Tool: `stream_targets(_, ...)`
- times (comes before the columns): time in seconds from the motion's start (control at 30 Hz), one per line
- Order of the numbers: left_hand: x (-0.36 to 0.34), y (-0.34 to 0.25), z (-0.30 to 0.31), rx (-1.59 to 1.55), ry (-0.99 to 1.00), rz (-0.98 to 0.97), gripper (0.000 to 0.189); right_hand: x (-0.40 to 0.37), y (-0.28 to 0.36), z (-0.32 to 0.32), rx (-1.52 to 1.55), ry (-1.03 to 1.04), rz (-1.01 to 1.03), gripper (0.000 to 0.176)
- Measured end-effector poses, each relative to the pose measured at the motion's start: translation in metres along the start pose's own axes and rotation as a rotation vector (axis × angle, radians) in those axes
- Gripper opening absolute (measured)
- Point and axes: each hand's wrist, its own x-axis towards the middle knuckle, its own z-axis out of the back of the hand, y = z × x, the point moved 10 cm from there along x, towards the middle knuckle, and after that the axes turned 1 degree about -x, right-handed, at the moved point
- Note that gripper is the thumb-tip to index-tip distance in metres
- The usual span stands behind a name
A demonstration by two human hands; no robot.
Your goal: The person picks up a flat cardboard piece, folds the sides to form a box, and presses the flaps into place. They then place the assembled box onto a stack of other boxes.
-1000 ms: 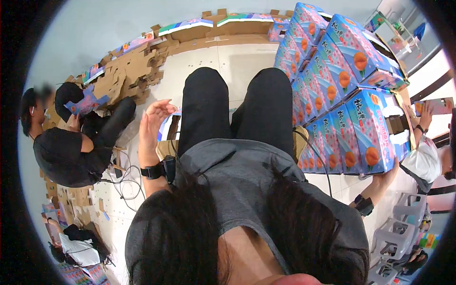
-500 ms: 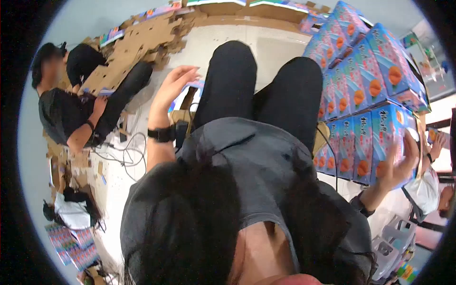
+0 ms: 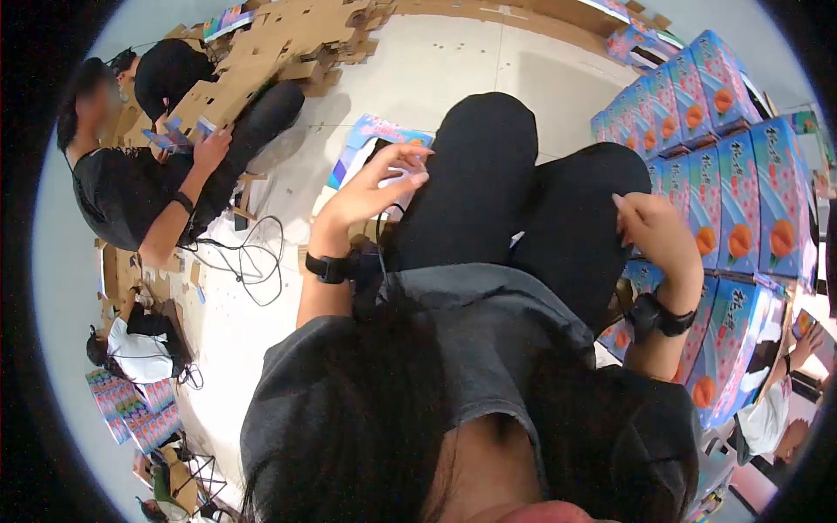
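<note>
left hand (image 3: 375, 187) empty, fingers loosely parted, nearest the printed carton (image 3: 384, 129).
that carton lies just beyond its fingers, partly hidden by them, long axis unclear; right hand (image 3: 660, 234) is curled by the right knee (image 3: 597, 174), whether gripping anything i cannot tell, nearer the upright stacked boxes (image 3: 737, 200) on its outer side.

Packing workshop, stacked boxes (image 3: 734, 202), cardboard sheets (image 3: 292, 37)
</note>
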Motion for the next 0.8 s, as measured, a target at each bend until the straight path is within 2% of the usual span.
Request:
stream_targets(0.03,0.002,0.0,0.001,0.058,-0.02,-0.006,0.051,0.006,-0.011,0.001,-0.01,-0.019,0.013,0.049)
stream_targets(0.13,0.011,0.016,0.003,0.165,-0.117,0.076,0.053,0.009,-0.032,0.003,-0.084,0.055,-0.217,0.051)
stream_targets(0.17,0.015,0.022,0.0,0.04,-0.09,0.13,0.053,0.01,-0.036,0.004,-0.076,0.012,-0.239,0.058)
stream_targets(0.27,0.024,0.017,0.0,0.02,-0.078,0.274,0.05,0.012,-0.036,0.008,-0.214,-0.101,-0.268,0.063)
stream_targets(0.3,0.031,0.023,0.004,0.002,-0.054,0.263,0.047,0.012,-0.035,0.009,-0.134,-0.163,-0.261,0.065)
stream_targets(0.43,0.049,-0.003,0.03,0.198,0.154,0.084,0.043,0.015,-0.037,0.013,-0.181,-0.236,-0.232,0.063)
stream_targets(0.53,0.079,-0.013,0.07,0.3,0.075,0.027,0.042,0.016,-0.034,0.016,-0.166,-0.264,-0.245,0.063)
stream_targets(0.57,0.091,-0.009,0.086,0.248,0.021,-0.005,0.04,0.017,-0.033,0.017,-0.163,-0.25,-0.262,0.063)
stream_targets(0.67,0.114,0.002,0.127,0.436,-0.199,-0.015,0.039,0.022,-0.042,0.015,-0.145,-0.23,-0.26,0.064)
stream_targets(0.7,0.116,-0.001,0.135,0.582,-0.239,-0.028,0.039,0.023,-0.046,0.015,-0.147,-0.208,-0.278,0.063)
stream_targets(0.8,0.131,0.015,0.157,0.484,-0.322,-0.003,0.038,0.028,-0.041,0.015,-0.161,-0.173,-0.261,0.062)
